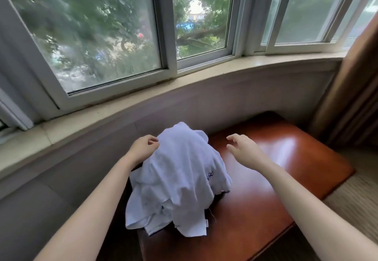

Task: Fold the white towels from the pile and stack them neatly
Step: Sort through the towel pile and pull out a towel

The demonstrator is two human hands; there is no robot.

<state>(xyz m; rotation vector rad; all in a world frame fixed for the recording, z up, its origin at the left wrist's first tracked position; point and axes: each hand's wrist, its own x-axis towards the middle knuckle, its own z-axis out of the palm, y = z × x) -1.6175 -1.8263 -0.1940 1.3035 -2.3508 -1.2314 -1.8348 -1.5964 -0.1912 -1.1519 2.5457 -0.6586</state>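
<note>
While the heap of white towels (176,181) sits crumpled on the left half of the reddish wooden bench (286,158), no towel in it is folded and no stack shows anywhere on the wood. How many towels make up the heap cannot be counted, since the layers overlap. One small dark blue embroidered mark (210,175) shows on the cloth at about 3 o'clock of the heap; it cannot be read as letters. A small white tag (207,223) hangs at the lower edge, around 5 o'clock, with no writing that can be made out.

Two bare hands are in view. At 10 o'clock of the heap, the left hand (143,147) has its fingers curled, thumb and forefinger closed at the upper edge of the cloth; whether they truly pinch it cannot be told. At 2 o'clock, the right hand (244,149) hovers over bare wood with its grip spread, fingers apart, touching nothing.

Behind the bench at 12 o'clock runs a pale windowsill (184,82) under a window (102,35) with green trees outside. A brown curtain (351,89) hangs at 3 o'clock.
</note>
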